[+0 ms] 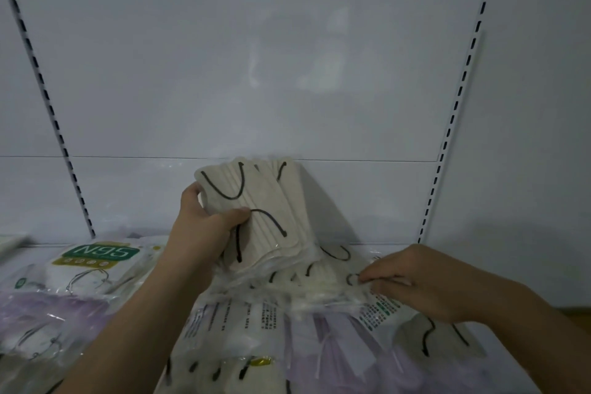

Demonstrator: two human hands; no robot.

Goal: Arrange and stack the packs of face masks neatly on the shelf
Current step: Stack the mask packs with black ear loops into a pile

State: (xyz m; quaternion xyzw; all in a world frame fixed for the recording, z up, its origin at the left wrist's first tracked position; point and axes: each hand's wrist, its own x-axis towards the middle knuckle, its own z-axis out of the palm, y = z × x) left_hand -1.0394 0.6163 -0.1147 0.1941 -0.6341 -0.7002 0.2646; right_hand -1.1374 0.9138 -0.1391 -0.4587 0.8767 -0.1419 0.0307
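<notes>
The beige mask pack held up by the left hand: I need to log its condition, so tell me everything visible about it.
The beige mask pack is a clear plastic sleeve of flat beige masks with black ear loops, fanned slightly. It stands tilted against the white back panel, its lower end among other packs. The left hand grips its left edge, thumb across the front.

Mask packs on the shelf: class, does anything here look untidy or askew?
Yes. The beige mask packs gripped by the left hand are fanned out and tilted, not squared up. Below, the packs pinched by the right hand lie in a loose overlapping heap, and the N95 pack sits upside down.
</notes>
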